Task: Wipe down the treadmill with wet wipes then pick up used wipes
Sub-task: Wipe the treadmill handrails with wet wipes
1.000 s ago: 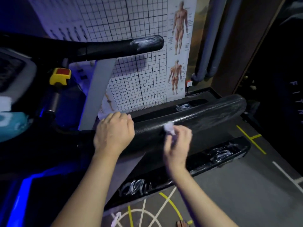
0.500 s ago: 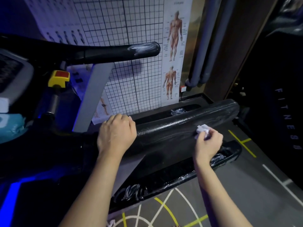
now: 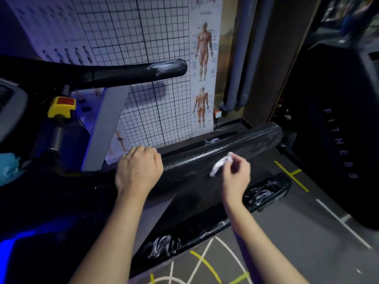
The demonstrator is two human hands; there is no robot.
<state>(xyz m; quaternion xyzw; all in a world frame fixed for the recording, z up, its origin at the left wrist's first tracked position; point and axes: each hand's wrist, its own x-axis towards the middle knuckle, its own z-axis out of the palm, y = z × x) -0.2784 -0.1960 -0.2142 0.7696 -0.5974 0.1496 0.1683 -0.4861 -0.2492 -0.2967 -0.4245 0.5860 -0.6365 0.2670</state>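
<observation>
The treadmill's thick black padded handrail (image 3: pixel 258 140) is gripped at its near end by the left hand (image 3: pixel 139 169), with the fingers curled over the top and the knuckles up. Further along the same rail, a small crumpled white wet wipe (image 3: pixel 220 165) is pinched between the thumb and fingertips of the right hand (image 3: pixel 235 178). The wipe is held against the rail's side face, roughly mid-length. It's a bit blurred, so how hard it's pressed can't really be told. A wet sheen can be seen on the top of the rail.

Lower down, the black side rail of the deck (image 3: pixel 266 193) is streaked with white smears, and more are seen near its front end. A second black handrail (image 3: pixel 123 73) is seen higher up on the far side, with a whitish smear near its tip. A yellow safety clip with a red top (image 3: pixel 61 106) is seen at the left by the console, beside a grey upright post (image 3: pixel 108 128).

Behind all that, a white grid chart (image 3: pixel 143 58) and a muscle anatomy poster (image 3: pixel 204 58) are stuck on the wall, with grey pipes (image 3: pixel 246 58) beside them. The grey floor (image 3: pixel 307 242) is marked with yellow and white lines.
</observation>
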